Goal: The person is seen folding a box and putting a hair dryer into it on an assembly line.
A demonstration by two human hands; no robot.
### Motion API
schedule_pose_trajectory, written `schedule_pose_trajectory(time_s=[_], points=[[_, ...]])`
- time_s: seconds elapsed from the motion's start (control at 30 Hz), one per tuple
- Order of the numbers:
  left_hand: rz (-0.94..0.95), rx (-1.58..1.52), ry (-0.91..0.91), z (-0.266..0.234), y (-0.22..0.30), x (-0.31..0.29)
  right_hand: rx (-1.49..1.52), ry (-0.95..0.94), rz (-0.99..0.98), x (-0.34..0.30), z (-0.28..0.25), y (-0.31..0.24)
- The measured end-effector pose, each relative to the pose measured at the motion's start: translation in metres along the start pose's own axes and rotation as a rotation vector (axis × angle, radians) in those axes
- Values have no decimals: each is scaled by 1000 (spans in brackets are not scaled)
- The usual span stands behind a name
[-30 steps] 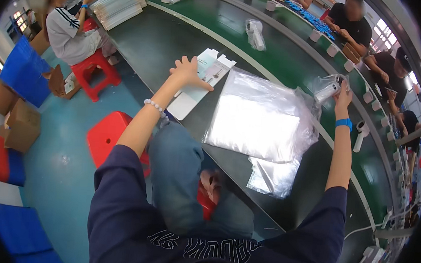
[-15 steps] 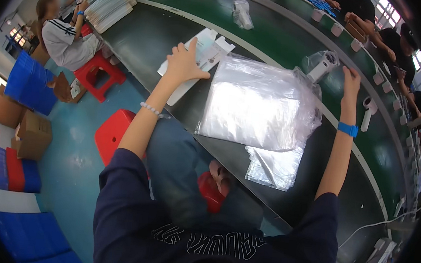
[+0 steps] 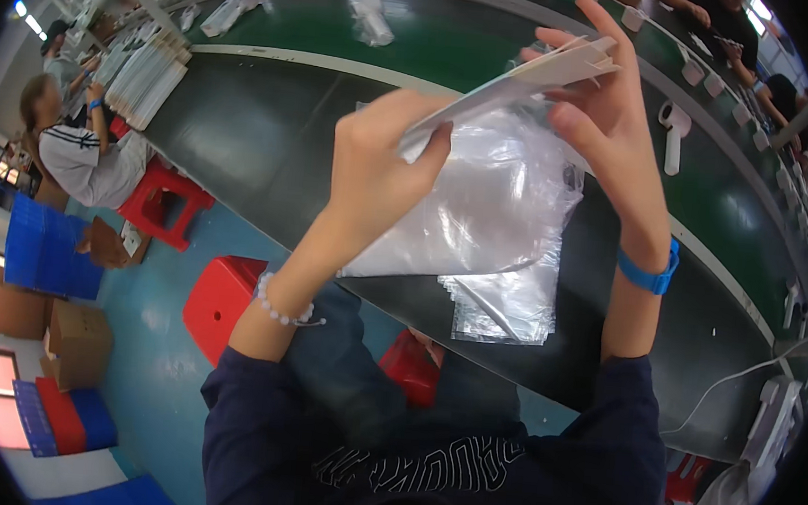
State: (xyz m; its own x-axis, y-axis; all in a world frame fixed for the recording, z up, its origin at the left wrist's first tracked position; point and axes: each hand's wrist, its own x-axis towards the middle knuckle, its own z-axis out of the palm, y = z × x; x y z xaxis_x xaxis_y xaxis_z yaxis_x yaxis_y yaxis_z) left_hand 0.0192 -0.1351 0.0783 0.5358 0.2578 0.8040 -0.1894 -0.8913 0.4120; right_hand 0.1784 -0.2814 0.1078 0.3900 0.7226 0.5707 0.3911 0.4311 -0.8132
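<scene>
My left hand pinches one end of a flat white folded carton, held up at a slant above the table. Around the carton's far, flapped end, my right hand has its fingers spread and thumb apart, without a closed grip. Whether its fingertips touch the card is hard to see. Beneath both hands lies a stack of clear plastic bags, partly hidden by them. Smaller clear bags stick out from under its near edge.
A green conveyor belt curves past the table's far side, carrying a bagged white item and a white handheld device. Flat cartons are stacked at far left, near a seated person. A red stool stands left of my legs.
My left hand has taken the white carton off the table and raised it to the right. My right hand has come in from the belt side to the carton's far end. The view has shifted.
</scene>
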Motion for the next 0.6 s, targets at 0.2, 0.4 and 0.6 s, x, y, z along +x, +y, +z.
schedule_pose_trajectory(time_s=[0.2, 0.4, 0.6], points=[[-69, -83, 21, 15, 6, -37, 202, 178, 6, -6, 42, -38], [-126, -253, -116, 3, -19, -52, 192, -24, -196, -25, 70, -17], [30, -221, -42, 3, -5, -60, 417, 55, 215, -24, 67, -30]])
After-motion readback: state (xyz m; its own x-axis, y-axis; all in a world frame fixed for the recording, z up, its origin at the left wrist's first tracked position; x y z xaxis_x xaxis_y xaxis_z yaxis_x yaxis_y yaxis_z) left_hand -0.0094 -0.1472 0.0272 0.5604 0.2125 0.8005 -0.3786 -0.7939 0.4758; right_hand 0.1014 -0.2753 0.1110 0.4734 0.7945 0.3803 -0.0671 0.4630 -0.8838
